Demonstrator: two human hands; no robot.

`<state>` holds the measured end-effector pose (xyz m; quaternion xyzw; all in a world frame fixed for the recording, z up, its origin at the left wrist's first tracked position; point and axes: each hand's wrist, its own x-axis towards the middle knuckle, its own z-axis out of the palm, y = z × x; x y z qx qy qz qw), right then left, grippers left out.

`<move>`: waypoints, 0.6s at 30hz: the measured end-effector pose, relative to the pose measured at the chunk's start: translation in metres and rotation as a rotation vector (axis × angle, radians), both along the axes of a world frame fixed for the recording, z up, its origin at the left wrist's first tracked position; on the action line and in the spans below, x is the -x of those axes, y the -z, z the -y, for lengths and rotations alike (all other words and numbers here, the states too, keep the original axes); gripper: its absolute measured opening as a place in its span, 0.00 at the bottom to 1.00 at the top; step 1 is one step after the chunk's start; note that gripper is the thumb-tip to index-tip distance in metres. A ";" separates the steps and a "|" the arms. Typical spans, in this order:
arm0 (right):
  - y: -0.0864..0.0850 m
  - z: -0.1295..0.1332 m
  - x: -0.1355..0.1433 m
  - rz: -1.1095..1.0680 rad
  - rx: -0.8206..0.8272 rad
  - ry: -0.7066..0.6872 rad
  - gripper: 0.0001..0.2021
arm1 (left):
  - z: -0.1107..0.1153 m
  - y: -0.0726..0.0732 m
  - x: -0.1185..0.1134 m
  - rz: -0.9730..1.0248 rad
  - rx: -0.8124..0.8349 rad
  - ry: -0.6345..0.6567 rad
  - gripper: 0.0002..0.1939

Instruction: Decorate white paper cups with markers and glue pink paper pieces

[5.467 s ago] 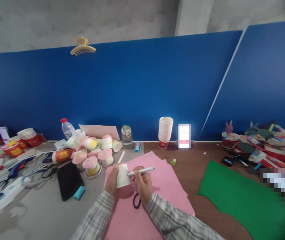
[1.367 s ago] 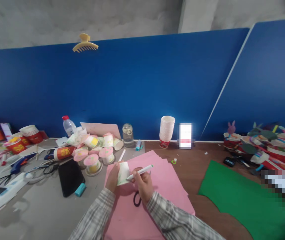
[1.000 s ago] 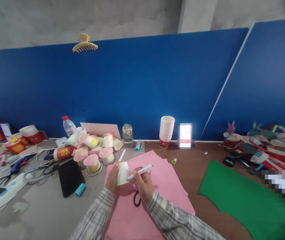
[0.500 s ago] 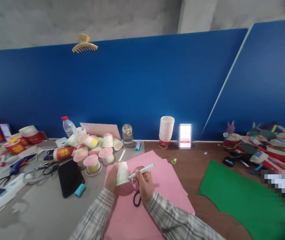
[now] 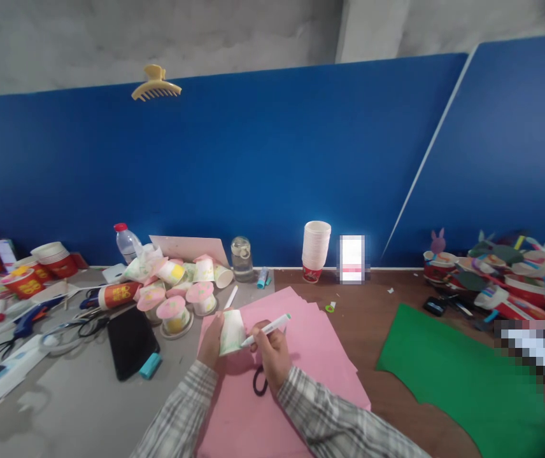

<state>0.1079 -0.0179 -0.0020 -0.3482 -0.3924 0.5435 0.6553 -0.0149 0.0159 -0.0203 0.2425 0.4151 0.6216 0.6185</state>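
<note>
My left hand (image 5: 211, 338) is wrapped round a white paper cup (image 5: 232, 329) with green strokes along its lower edge. A white marker pen (image 5: 272, 326) with a green end is pinched in my right hand (image 5: 272, 353), its tip at the cup's lower right side. Both hands are above a stack of pink paper (image 5: 320, 375). Scissors (image 5: 260, 380) with black handles lie on that paper, partly hidden by my right hand.
Decorated paper cups (image 5: 172, 312) crowd the left, beside a black tablet (image 5: 132, 343) and a glass jar (image 5: 242, 261). Stacked cups (image 5: 316, 251) stand at the back. Green sheet (image 5: 425, 362) and red paper-cup crafts (image 5: 511, 286) lie to the right.
The marker's tip has shifted slightly down and left along the cup's edge. The whole view has moved a little; both hands keep their holds.
</note>
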 end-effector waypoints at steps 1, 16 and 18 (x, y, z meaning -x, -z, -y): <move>0.000 0.000 0.000 -0.003 0.000 -0.001 0.09 | 0.000 0.000 0.000 0.002 -0.003 -0.001 0.31; 0.007 -0.008 0.001 -0.031 0.041 0.080 0.11 | -0.002 0.005 0.004 0.016 -0.003 0.026 0.31; 0.006 -0.006 0.002 -0.034 0.039 0.058 0.12 | -0.002 0.006 0.005 0.019 -0.001 0.023 0.31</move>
